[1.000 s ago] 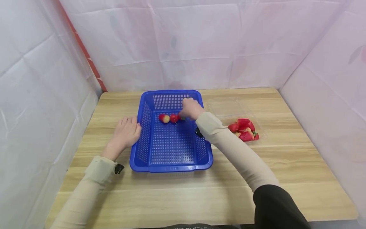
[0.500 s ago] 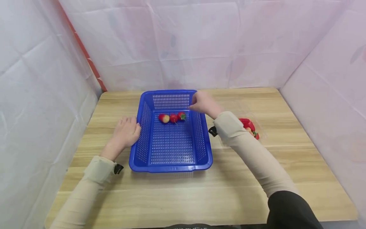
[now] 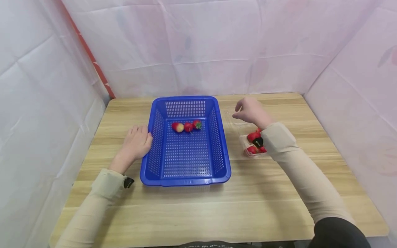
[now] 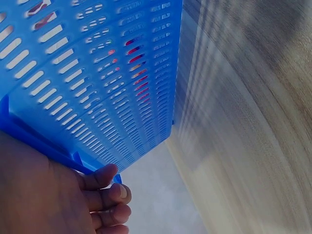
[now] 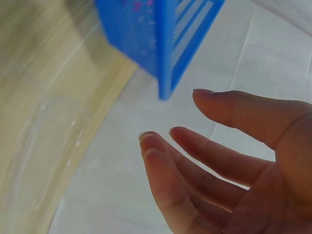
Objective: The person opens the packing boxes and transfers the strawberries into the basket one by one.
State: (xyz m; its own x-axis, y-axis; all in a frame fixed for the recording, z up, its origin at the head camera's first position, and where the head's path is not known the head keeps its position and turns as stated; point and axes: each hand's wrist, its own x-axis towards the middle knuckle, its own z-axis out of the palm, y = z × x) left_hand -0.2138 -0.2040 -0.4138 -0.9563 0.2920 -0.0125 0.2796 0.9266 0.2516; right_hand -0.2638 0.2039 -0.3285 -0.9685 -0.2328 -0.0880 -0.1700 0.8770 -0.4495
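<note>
A blue perforated plastic basket (image 3: 186,181) stands on the table with three strawberry-like red fruits (image 3: 188,127) near its far end. My left hand (image 3: 135,144) holds its left rim; in the left wrist view the fingers (image 4: 118,193) curl loosely at the outer side, and the thumb is hidden there. To the basket's right, my right hand (image 3: 252,111) hovers over the lid part of a clear plastic box (image 3: 232,116), fingers loosely bent and holding nothing. More red fruits (image 3: 252,137) lie in the box, partly covered by the right wrist and sleeve.
The wooden table (image 3: 198,217) carries the basket and box. White patterned sheets (image 3: 214,44) hang behind it and on both sides. The basket's raised right rim (image 3: 222,144) lies between my right hand and the fruits inside.
My right hand has left the basket, where it was at the fruits, and moved right over the clear box. The third fruit now shows uncovered. My left hand has stayed put.
</note>
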